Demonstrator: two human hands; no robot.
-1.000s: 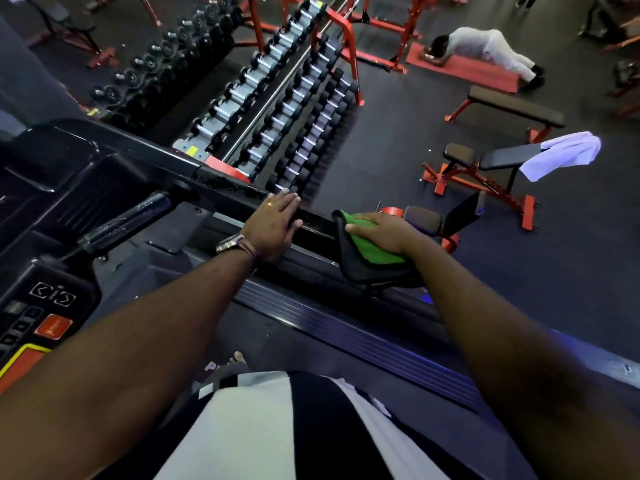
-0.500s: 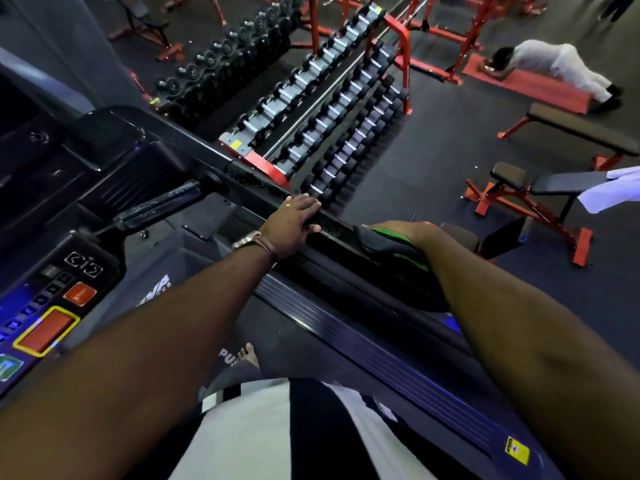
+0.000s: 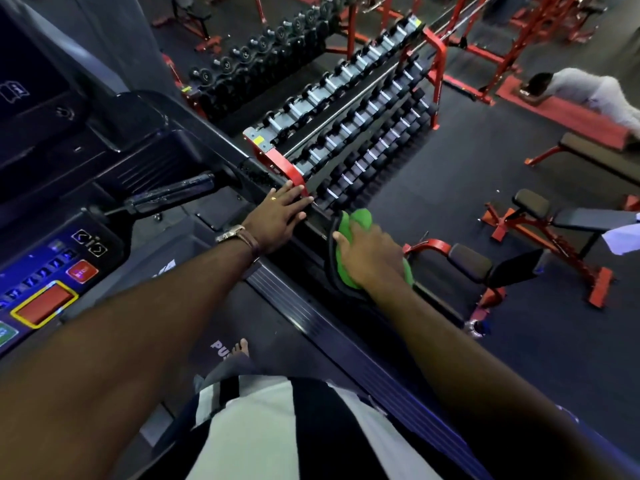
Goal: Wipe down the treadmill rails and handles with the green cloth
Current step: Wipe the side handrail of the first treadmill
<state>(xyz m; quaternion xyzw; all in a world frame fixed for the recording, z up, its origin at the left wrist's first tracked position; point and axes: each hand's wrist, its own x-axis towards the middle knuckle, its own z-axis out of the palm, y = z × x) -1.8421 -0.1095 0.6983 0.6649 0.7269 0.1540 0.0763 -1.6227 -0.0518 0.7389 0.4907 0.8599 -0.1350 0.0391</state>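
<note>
The treadmill's black right rail (image 3: 313, 225) runs diagonally from the console down to the lower right. My left hand (image 3: 278, 216) rests flat on the rail with its fingers straight. Just right of it, my right hand (image 3: 369, 256) grips the green cloth (image 3: 356, 223), bunched over the rail with its dark underside showing at the left edge. A short black handle (image 3: 173, 194) sticks out from the console, left of my left hand, with nothing touching it.
The console (image 3: 45, 271) with red buttons is at the left. A dumbbell rack (image 3: 349, 119) stands just beyond the rail. Red benches (image 3: 540, 233) and a person exercising on a red mat (image 3: 568, 116) are to the right. The ribbed side strip (image 3: 332, 327) and belt lie below.
My right hand has slid the cloth up the rail toward my left hand, and more green now shows. My left hand has stayed on the rail. The camera has swung left.
</note>
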